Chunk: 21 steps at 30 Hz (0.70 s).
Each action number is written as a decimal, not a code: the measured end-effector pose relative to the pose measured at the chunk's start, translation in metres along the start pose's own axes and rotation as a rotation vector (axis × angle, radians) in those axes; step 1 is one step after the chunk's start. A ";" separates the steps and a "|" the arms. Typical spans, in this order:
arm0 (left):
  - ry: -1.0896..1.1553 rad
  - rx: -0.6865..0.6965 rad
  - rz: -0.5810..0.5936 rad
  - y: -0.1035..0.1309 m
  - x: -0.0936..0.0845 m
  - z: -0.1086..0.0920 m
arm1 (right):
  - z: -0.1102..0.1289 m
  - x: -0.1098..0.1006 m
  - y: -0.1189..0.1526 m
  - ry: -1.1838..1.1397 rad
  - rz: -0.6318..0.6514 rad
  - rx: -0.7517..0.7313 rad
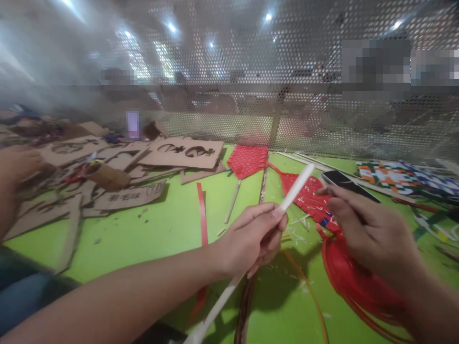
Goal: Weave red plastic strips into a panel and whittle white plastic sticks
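My left hand (251,239) is closed around a long pale strip (297,186), which slants from the bottom centre up to the right. To its right, my right hand (373,229) is raised over the table with its fingers curled together; whatever they hold, if anything, I cannot make out. Beneath the right hand are a red woven piece (310,198) and a coil of red strip (362,282). Behind the left hand lies a red woven fan shape (248,161) with a thin stick. A red strip (202,215) rests left of it.
Cut cardboard sheets (182,152) and a cardboard tube (108,177) pile up at the left, near another person's hand (21,167). A phone (349,185) and a checkered woven piece (389,177) lie at the right. Perforated metal mesh (222,100) stands behind the green table (118,243).
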<state>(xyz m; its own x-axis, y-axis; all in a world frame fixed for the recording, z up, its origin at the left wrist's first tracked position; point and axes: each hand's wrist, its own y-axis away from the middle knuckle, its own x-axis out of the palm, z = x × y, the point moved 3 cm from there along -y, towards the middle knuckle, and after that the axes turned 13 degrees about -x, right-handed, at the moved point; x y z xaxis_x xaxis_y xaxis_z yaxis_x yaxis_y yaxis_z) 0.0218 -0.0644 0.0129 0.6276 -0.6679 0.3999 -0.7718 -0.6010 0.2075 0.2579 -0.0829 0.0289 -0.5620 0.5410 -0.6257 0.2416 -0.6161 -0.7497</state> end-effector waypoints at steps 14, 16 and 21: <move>0.129 -0.036 0.069 -0.006 0.003 0.002 | 0.038 0.022 0.003 -0.049 0.097 -0.328; 0.153 -0.038 0.088 -0.005 0.003 0.001 | 0.028 0.018 0.003 -0.021 0.066 -0.262; 0.092 -0.048 0.096 -0.001 0.005 0.002 | -0.016 -0.008 0.000 0.131 -0.069 0.191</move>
<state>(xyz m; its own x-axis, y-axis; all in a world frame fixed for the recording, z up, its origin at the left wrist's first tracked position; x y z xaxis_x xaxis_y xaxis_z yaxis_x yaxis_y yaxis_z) 0.0259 -0.0687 0.0127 0.5407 -0.6765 0.5000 -0.8330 -0.5136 0.2058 0.2746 -0.0778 0.0307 -0.4613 0.6475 -0.6065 0.0452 -0.6656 -0.7450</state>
